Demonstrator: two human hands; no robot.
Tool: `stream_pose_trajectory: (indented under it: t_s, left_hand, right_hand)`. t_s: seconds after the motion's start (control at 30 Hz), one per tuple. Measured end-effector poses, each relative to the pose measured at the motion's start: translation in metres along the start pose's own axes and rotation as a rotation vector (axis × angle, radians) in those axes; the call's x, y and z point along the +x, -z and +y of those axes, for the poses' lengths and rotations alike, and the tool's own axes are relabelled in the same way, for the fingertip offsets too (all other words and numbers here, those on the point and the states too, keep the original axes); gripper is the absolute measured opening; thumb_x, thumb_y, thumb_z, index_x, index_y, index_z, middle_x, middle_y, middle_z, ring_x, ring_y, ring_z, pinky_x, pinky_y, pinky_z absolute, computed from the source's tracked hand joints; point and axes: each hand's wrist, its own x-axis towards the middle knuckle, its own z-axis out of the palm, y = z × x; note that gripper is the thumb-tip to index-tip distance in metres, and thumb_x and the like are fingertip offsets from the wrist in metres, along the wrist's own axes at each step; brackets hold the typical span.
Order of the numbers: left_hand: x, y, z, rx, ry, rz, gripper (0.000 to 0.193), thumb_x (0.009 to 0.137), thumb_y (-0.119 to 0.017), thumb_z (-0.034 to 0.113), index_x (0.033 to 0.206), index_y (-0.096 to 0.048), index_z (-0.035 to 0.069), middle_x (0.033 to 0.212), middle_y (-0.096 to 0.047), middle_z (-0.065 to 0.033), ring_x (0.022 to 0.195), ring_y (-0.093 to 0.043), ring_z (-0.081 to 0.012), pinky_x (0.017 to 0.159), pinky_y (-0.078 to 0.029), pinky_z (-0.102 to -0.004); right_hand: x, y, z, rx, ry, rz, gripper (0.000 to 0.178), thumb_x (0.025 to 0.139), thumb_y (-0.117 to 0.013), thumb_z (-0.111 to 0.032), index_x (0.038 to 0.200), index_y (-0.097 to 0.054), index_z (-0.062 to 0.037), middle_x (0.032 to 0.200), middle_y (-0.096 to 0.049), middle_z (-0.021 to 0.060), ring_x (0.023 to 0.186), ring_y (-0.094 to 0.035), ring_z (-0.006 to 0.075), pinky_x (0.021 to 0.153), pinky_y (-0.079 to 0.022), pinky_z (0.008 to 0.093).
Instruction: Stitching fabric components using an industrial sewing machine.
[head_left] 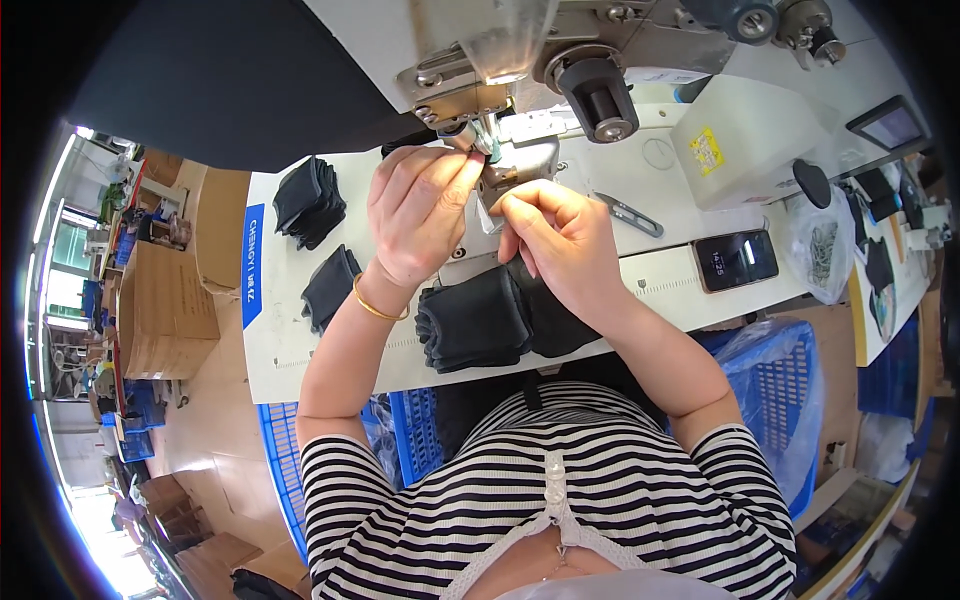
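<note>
While the left hand [425, 205] is hovering at the sewing machine [465, 103] (I cannot tell its grip), the right hand [560, 235] is curling nearby, its hold unclear.

Sewing machine [650, 50], grey metal head, black cloth pieces [475, 320] stacked nearby

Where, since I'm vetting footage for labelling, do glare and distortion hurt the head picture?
Head view: the bright area at lower left is blown out white; the worktable bows along its front edge; the corners are black; the left hand and right hand look fairly sharp.
</note>
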Motion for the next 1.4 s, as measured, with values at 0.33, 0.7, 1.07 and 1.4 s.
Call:
stream_pose_trajectory:
  t_s: [0.33, 0.7, 1.07, 1.4]
  left_hand:
    - [0.004, -0.005, 0.002, 0.049, 0.045, -0.001, 0.030, 0.062, -0.072, 0.001, 0.092, -0.072, 0.001, 0.093, -0.066, -0.0050, 0.087, -0.064, -0.0218, 0.081, -0.051, -0.0365]
    - [0.004, -0.006, -0.002, 0.047, 0.033, 0.014, 0.026, 0.063, -0.073, 0.000, 0.089, -0.071, 0.000, 0.092, -0.066, -0.0054, 0.086, -0.064, -0.0219, 0.079, -0.052, -0.0371]
    - [-0.017, -0.015, 0.014, -0.072, 0.454, 0.065, 0.043, 0.066, -0.073, -0.002, 0.108, -0.061, 0.002, 0.104, -0.061, -0.0093, 0.095, -0.059, -0.0281, 0.086, -0.044, -0.0401]
    - [-0.054, 0.038, -0.019, 0.199, 0.483, -0.229, 0.038, 0.065, -0.065, -0.007, 0.101, -0.065, 0.005, 0.099, -0.060, -0.0106, 0.093, -0.058, -0.0298, 0.082, -0.045, -0.0403]
  right_hand:
    - [-0.003, 0.001, 0.001, -0.022, -0.025, -0.036, 0.020, 0.096, -0.057, -0.016, 0.088, -0.067, -0.0008, 0.064, -0.066, 0.0032, 0.059, -0.062, 0.0061, 0.052, -0.044, 0.0219]
    - [-0.009, 0.003, 0.008, -0.060, -0.024, -0.065, 0.019, 0.099, -0.056, -0.015, 0.093, -0.069, -0.0016, 0.064, -0.065, 0.0031, 0.048, -0.046, 0.0019, 0.045, -0.033, 0.0186]
    - [-0.024, 0.045, 0.044, -0.849, 0.420, 0.200, 0.037, 0.081, -0.076, -0.023, 0.106, -0.065, 0.0016, 0.098, -0.060, 0.0152, 0.093, -0.060, 0.0314, 0.081, -0.049, 0.0409]
    - [-0.050, 0.055, 0.080, -1.064, 0.259, 0.160, 0.055, 0.076, -0.081, -0.027, 0.117, -0.061, 0.0039, 0.112, -0.055, 0.0152, 0.104, -0.054, 0.0330, 0.090, -0.044, 0.0423]
